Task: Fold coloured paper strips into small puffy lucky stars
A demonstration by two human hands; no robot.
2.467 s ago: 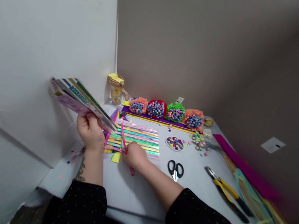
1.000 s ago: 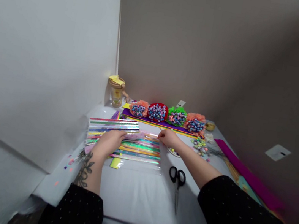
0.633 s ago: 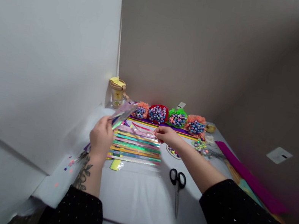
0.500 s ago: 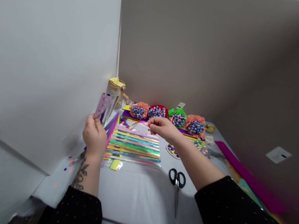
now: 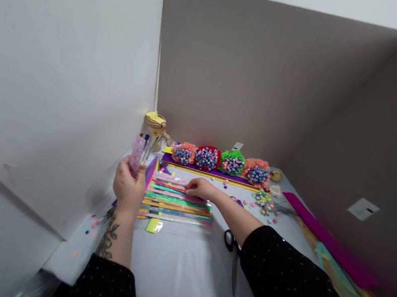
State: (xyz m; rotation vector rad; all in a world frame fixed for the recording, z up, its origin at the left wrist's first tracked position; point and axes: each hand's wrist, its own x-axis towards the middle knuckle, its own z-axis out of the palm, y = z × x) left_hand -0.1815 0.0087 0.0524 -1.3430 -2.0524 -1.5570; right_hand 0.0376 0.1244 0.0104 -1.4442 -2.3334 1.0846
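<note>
My left hand [image 5: 129,185] is closed around a small bundle of paper strips [image 5: 138,150], held upright at the left. A pink patterned strip is at its front, with dark blue and clear edges beside it. My right hand [image 5: 199,188] reaches over the row of shiny coloured strips [image 5: 176,207] lying flat on the table. Its thumb and fingers pinch a thin strip at the upper right part of the row, and its far end is hard to make out. Below my right forearm lie black-handled scissors [image 5: 234,270], partly covered by the sleeve.
Along the back stand several ruffled bunches, orange [image 5: 183,155], red [image 5: 207,158] and green [image 5: 232,163], filled with small stars. A tan cup [image 5: 156,123] is at back left. Loose stars [image 5: 264,198] and a magenta sheet [image 5: 328,238] lie right. Walls border the table.
My right hand has come down from above the row onto its upper right part; the curled pink-white strip it held up no longer shows raised. My left hand stays nearly in place.
</note>
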